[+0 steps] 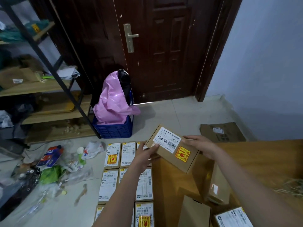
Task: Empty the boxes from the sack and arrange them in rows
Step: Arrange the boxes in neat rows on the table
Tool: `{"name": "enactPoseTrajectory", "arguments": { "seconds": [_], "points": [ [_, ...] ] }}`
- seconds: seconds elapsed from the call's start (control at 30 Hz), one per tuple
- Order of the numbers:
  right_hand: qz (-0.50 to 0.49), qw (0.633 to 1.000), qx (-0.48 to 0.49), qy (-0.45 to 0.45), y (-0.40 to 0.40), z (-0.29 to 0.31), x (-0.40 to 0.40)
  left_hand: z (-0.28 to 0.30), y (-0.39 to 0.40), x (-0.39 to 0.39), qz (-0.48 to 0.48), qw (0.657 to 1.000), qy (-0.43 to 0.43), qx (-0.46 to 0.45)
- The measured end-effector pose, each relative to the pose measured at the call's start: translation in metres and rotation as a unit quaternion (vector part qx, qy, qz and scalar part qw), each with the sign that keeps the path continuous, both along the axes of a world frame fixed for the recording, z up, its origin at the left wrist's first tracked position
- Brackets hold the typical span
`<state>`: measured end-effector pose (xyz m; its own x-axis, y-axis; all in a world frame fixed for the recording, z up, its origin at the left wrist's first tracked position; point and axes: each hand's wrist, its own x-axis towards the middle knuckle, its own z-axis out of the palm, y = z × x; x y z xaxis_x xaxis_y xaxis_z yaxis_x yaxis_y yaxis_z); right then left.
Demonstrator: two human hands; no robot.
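I hold a small brown cardboard box (172, 147) with a white label and an orange fragile sticker in the air, tilted, between both hands. My left hand (146, 154) grips its near-left end and my right hand (199, 145) grips its right end. Below it on the tiled floor lie several similar labelled boxes (113, 155) in rows, label side up. A large open brown carton (262, 154) sits at the right with more small boxes (218, 189) inside. No sack is clearly visible.
A blue plastic crate (114, 129) with a pink bag (113, 102) stands by the dark door (164, 46). Litter and plastic wrappers (54, 166) cover the floor at left. Wooden shelves (41, 89) stand at far left. A flattened carton (221, 132) lies by the right wall.
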<state>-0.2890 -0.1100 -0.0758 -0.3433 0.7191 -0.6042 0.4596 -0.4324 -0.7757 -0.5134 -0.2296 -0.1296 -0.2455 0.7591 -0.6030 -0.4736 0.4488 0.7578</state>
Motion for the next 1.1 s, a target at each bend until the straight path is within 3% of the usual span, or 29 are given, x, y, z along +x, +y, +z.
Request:
{"name": "enactPoseTrajectory", "arguments": {
  "seconds": [0.1,0.23,0.3,0.33,0.4,0.47,0.6,0.83,1.1],
  "points": [
    [-0.094,0.994,-0.047,0.002,0.003,-0.022,0.002,-0.005,0.006,0.006,0.035,0.999,-0.025,-0.019],
    [-0.139,0.980,-0.136,0.039,-0.010,-0.047,0.001,-0.022,0.015,0.019,0.069,0.996,-0.036,-0.052],
    [-0.171,0.977,-0.122,0.037,-0.009,-0.062,0.002,-0.031,0.017,0.025,0.040,0.997,0.014,-0.071],
    [-0.181,0.976,-0.116,0.038,-0.008,-0.068,0.002,-0.036,0.017,0.025,0.001,0.993,0.084,-0.084],
    [-0.200,0.973,-0.111,0.028,-0.003,-0.077,0.003,-0.044,0.017,0.023,-0.102,0.953,0.267,-0.102],
    [-0.193,0.978,-0.085,-0.011,0.004,-0.084,0.001,-0.052,0.016,0.016,-0.172,0.888,0.416,-0.100],
    [-0.170,0.981,-0.057,-0.070,0.018,-0.101,-0.007,-0.068,0.018,-0.003,-0.262,0.780,0.559,-0.101],
    [-0.140,0.983,-0.067,-0.102,0.029,-0.132,-0.024,-0.094,0.029,-0.032,-0.363,0.710,0.587,-0.139],
    [-0.088,0.976,-0.032,-0.198,0.041,-0.165,-0.032,-0.107,0.035,-0.050,-0.395,0.714,0.566,-0.113]
  ]
}}
